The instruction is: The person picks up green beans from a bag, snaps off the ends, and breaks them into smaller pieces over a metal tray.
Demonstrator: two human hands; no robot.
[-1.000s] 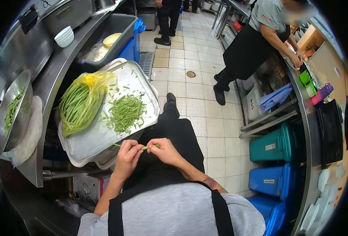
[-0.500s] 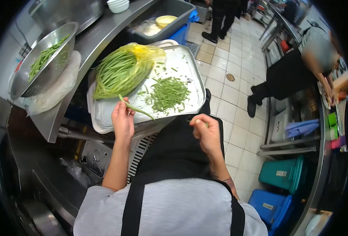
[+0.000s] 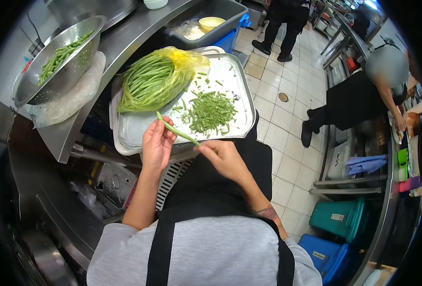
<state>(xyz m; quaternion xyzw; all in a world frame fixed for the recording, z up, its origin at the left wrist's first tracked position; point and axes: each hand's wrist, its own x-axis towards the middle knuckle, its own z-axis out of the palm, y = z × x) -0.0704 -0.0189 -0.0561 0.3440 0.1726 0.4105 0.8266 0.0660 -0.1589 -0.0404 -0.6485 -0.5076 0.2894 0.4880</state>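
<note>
One long green bean point(image 3: 178, 132) stretches between my two hands, over the near edge of a metal tray point(image 3: 246, 107). My left hand point(image 3: 157, 143) pinches it toward its upper left end. At its lower right end the fingers of my right hand point(image 3: 218, 155) are closed on it. On the tray lie a pile of short green bean pieces point(image 3: 211, 112) and a yellow plastic bag point(image 3: 192, 64) full of whole green beans point(image 3: 149, 78). A perforated metal colander point(image 3: 82, 66) at the upper left holds more green beans point(image 3: 61, 57).
The colander rests on a white plastic bag point(image 3: 75, 102) on the steel counter point(image 3: 120, 47). Behind the tray stands a grey bin point(image 3: 232, 12) with a yellow bowl point(image 3: 212, 23). Two people in dark clothes stand beyond; teal point(image 3: 337, 217) and blue point(image 3: 323, 257) bins are at right.
My right hand has moved left and now grips the bean's lower end, which was free before. My left hand still pinches the bean. The view has shifted slightly.
</note>
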